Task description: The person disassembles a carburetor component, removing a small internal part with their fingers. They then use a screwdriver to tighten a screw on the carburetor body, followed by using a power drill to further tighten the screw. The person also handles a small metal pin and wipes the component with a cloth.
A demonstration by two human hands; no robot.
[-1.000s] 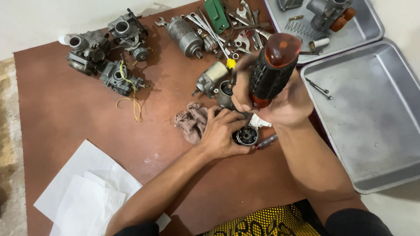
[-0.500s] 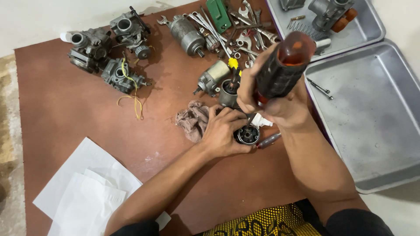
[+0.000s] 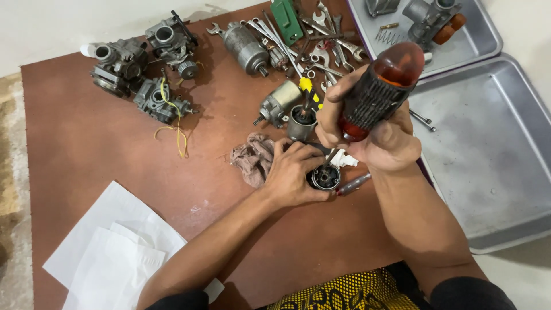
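1. Compared with half a second ago, the right hand has barely shifted: it keeps its fist wrapped tight round the screwdriver, whose red and black handle tilts up toward the far right as before.
2. The screwdriver's shaft runs down and to the left into the small round metal part; the tip itself is hidden inside it.
3. The left hand stays curled round that round part, fingers on its far side and thumb near, pinning it to the brown table.
4. The round part sits near the middle of the table, just right of a crumpled pinkish rag, which lies where it did.
5. A short metal pin lies just right of the round part.
6. White sheets of paper lie at the near left corner, blank and overlapping.
7. A flat green package lies at the far edge among the spanners; any print on it is too small to tell.
8. Grey carburettors cluster at the far left, one trailing a yellow wire.
9. Two metal trays sit to the right, the nearer one holding only loose screws.
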